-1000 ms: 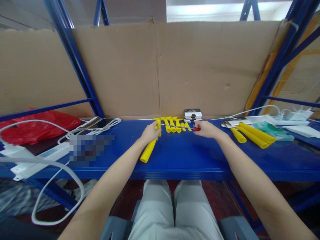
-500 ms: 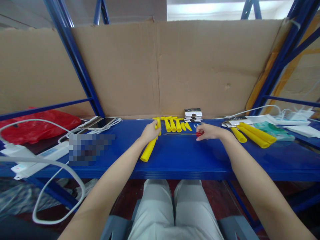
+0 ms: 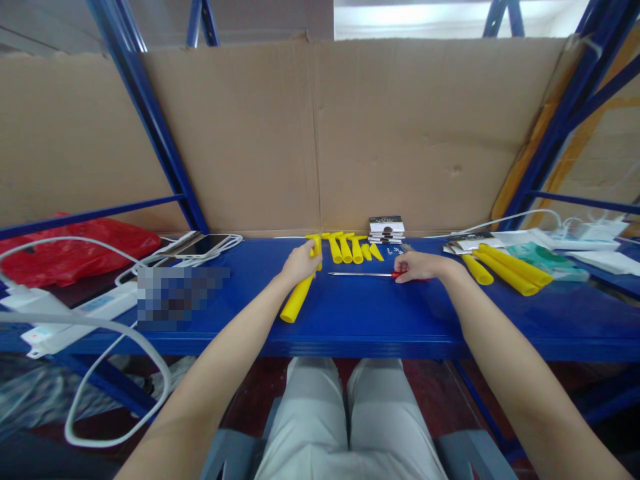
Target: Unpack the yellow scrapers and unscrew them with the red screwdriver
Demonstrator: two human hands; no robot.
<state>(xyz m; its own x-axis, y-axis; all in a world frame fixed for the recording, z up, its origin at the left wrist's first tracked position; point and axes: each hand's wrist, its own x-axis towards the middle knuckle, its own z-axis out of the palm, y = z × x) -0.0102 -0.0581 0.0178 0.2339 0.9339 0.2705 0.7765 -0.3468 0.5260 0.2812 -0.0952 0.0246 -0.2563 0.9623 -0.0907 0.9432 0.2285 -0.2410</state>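
My left hand (image 3: 301, 262) is closed around a yellow tube (image 3: 296, 303), whose open end slants toward me over the blue tabletop. A flat yellow crosspiece shows at the tube's far end, just beyond my fingers. In my right hand (image 3: 411, 266) is a screwdriver (image 3: 363, 274), gripped by its red handle, its long thin shaft pointing left at the tube. Between and beyond my hands, several yellow tubes with crosspieces (image 3: 346, 250) lie side by side. Two small pointed yellow pieces (image 3: 372, 253) lie to their right, near some tiny screw-like metal parts (image 3: 394, 251).
Small black-and-white boxes (image 3: 386, 230) are stacked against the cardboard back wall (image 3: 400, 133). On the right lie more yellow tubes (image 3: 513, 270) and a green plastic packet (image 3: 545, 262). A power strip (image 3: 85, 313), white cables, a phone (image 3: 203, 245) and a red bag (image 3: 95, 247) occupy the left.
My right hand has moved slightly toward me and right, and the screwdriver has come nearer with it. My left hand and its tube have hardly moved.
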